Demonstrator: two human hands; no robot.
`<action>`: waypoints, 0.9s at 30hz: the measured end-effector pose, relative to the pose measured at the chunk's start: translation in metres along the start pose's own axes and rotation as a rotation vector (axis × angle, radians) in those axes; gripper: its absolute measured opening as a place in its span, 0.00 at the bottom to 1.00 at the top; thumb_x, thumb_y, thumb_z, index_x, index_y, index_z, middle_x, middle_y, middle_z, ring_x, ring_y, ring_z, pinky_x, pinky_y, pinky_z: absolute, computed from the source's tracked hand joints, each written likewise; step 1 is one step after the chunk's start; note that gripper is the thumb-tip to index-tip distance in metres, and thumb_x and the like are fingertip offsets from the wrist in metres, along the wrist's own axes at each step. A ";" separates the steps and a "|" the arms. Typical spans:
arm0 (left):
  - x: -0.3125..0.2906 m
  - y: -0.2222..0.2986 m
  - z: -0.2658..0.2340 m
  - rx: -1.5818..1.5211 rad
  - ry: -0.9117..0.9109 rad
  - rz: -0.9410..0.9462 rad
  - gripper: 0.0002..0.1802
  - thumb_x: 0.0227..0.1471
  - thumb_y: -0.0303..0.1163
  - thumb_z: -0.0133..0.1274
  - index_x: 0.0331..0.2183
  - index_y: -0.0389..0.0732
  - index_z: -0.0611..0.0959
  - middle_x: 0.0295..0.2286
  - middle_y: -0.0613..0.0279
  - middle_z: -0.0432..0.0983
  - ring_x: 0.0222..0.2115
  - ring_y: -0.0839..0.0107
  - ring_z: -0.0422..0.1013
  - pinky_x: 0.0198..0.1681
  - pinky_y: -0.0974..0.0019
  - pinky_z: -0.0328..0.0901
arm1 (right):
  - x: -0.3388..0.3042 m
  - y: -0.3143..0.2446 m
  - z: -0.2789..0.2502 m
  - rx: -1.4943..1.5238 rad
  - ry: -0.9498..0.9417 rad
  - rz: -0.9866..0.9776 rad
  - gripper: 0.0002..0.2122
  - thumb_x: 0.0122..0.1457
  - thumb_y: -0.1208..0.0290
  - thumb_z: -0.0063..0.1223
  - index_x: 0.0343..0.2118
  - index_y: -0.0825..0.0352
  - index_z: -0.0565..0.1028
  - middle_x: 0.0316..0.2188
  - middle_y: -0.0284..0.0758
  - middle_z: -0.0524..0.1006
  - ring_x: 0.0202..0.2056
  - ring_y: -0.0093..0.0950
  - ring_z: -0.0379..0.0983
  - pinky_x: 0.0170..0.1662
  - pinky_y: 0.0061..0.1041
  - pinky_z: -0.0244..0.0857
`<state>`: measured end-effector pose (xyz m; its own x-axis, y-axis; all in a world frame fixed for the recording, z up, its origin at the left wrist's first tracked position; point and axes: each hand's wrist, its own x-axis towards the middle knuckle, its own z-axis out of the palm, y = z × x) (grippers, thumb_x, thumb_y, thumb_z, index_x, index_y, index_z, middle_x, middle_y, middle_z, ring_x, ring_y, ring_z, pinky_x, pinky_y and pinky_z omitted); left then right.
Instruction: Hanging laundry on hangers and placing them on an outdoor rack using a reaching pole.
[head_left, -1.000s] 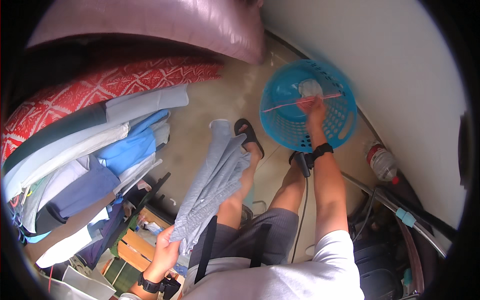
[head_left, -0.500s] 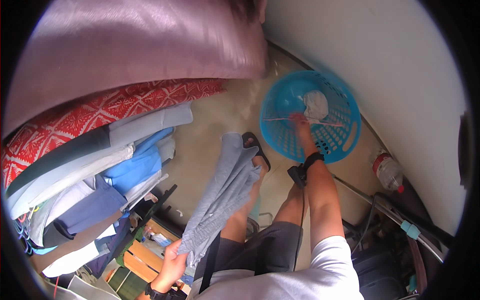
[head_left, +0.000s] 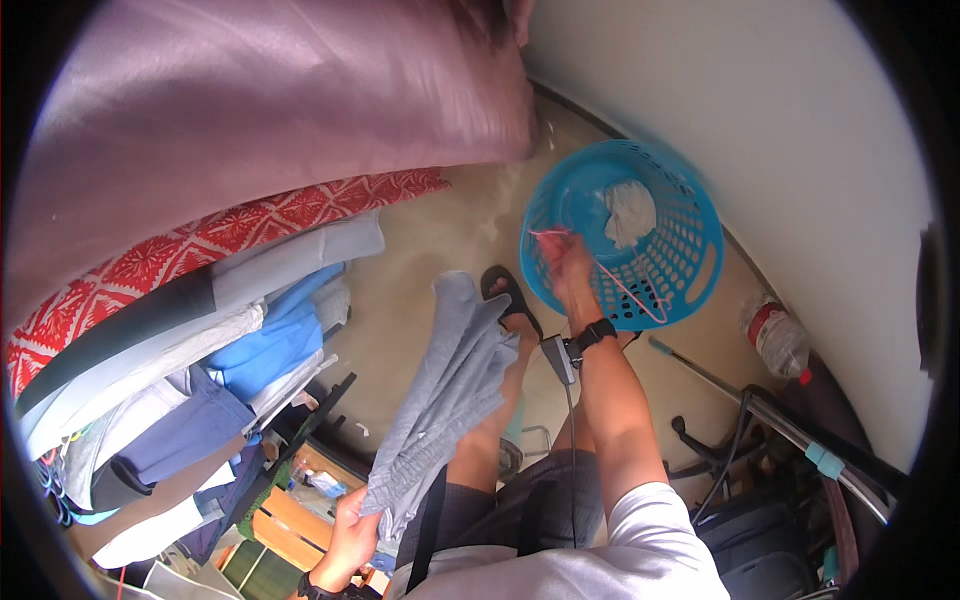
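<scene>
My left hand (head_left: 352,530) is closed round one end of a grey garment (head_left: 435,385), which spreads away from it toward my foot. Over the blue laundry basket (head_left: 706,215), my right hand (head_left: 567,258) grips a pink clothes hanger (head_left: 632,294); the hanger lies slantwise, one end near the rim by my wrist. A crumpled white cloth (head_left: 630,213) rests inside the basket, beyond that hand and apart from it. A dark strap with a small cabled box (head_left: 558,360) sits at my right wrist.
Hanging clothes (head_left: 185,410) crowd the left side, below a red patterned cloth (head_left: 230,230) and a large pinkish sheet (head_left: 280,90). A plastic bottle (head_left: 778,338) lies by the white wall (head_left: 790,130) at right. A metal pole (head_left: 775,425) and a black chair (head_left: 755,545) are nearer.
My right hand has shifted left in the basket, and the hanger has turned from nearly level to slanting. My left hand keeps its hold on the grey garment, almost still.
</scene>
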<state>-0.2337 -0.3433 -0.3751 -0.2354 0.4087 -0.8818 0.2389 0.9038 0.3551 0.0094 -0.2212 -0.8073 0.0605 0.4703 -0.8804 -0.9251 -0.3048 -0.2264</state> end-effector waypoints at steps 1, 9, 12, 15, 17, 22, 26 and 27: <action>0.000 0.000 -0.001 0.013 0.001 -0.006 0.11 0.50 0.19 0.44 0.37 0.30 0.78 0.30 0.66 0.77 0.32 0.81 0.68 0.37 0.75 0.62 | -0.004 -0.003 -0.002 -0.080 -0.025 -0.067 0.15 0.62 0.68 0.34 0.43 0.75 0.67 0.37 0.45 0.76 0.39 0.36 0.75 0.45 0.31 0.68; 0.002 0.008 0.001 0.088 -0.012 0.026 0.14 0.48 0.17 0.42 0.38 0.30 0.78 0.30 0.65 0.77 0.33 0.81 0.68 0.38 0.75 0.62 | -0.037 -0.034 -0.004 -0.707 -0.257 -0.299 0.18 0.62 0.70 0.31 0.49 0.75 0.67 0.38 0.45 0.76 0.42 0.30 0.73 0.47 0.25 0.66; 0.003 0.005 0.000 0.061 0.002 0.017 0.15 0.47 0.17 0.42 0.38 0.30 0.77 0.31 0.65 0.76 0.33 0.80 0.68 0.39 0.75 0.62 | -0.034 -0.024 -0.002 -0.501 -0.200 -0.317 0.17 0.62 0.69 0.33 0.49 0.75 0.66 0.39 0.45 0.75 0.44 0.31 0.73 0.47 0.28 0.66; 0.003 0.003 -0.002 0.066 -0.020 -0.006 0.14 0.49 0.18 0.42 0.38 0.30 0.78 0.31 0.65 0.76 0.34 0.80 0.68 0.39 0.75 0.62 | -0.029 -0.004 0.006 0.086 -0.117 -0.217 0.12 0.62 0.70 0.36 0.45 0.68 0.66 0.34 0.39 0.75 0.41 0.32 0.74 0.45 0.31 0.68; 0.004 0.003 -0.002 0.100 -0.005 0.013 0.12 0.50 0.19 0.43 0.37 0.30 0.78 0.31 0.65 0.76 0.33 0.81 0.67 0.38 0.75 0.62 | -0.023 0.007 0.012 0.299 -0.006 -0.179 0.09 0.62 0.69 0.37 0.43 0.60 0.65 0.23 0.30 0.67 0.30 0.25 0.71 0.42 0.31 0.68; 0.005 -0.005 -0.003 0.089 0.000 0.040 0.11 0.52 0.21 0.43 0.37 0.29 0.78 0.30 0.66 0.76 0.33 0.81 0.67 0.38 0.75 0.62 | -0.013 0.021 0.014 0.301 0.151 -0.200 0.06 0.62 0.67 0.40 0.39 0.59 0.66 0.17 0.26 0.53 0.17 0.18 0.52 0.23 0.21 0.58; 0.004 -0.014 -0.004 0.043 0.001 0.013 0.11 0.53 0.23 0.44 0.37 0.29 0.77 0.31 0.65 0.76 0.34 0.80 0.67 0.38 0.75 0.62 | 0.005 0.018 -0.020 0.485 0.081 0.065 0.06 0.61 0.69 0.41 0.38 0.62 0.66 0.14 0.26 0.52 0.13 0.18 0.45 0.16 0.18 0.42; 0.004 -0.019 -0.005 0.002 0.009 -0.001 0.11 0.54 0.23 0.44 0.37 0.29 0.77 0.31 0.65 0.76 0.34 0.80 0.67 0.39 0.75 0.62 | 0.009 0.015 -0.023 0.489 0.087 0.064 0.06 0.61 0.69 0.41 0.38 0.62 0.66 0.14 0.26 0.52 0.13 0.18 0.45 0.16 0.18 0.42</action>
<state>-0.2440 -0.3585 -0.3841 -0.2441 0.4089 -0.8793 0.2403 0.9040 0.3537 0.0048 -0.2409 -0.8280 0.0098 0.3859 -0.9225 -0.9941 0.1031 0.0326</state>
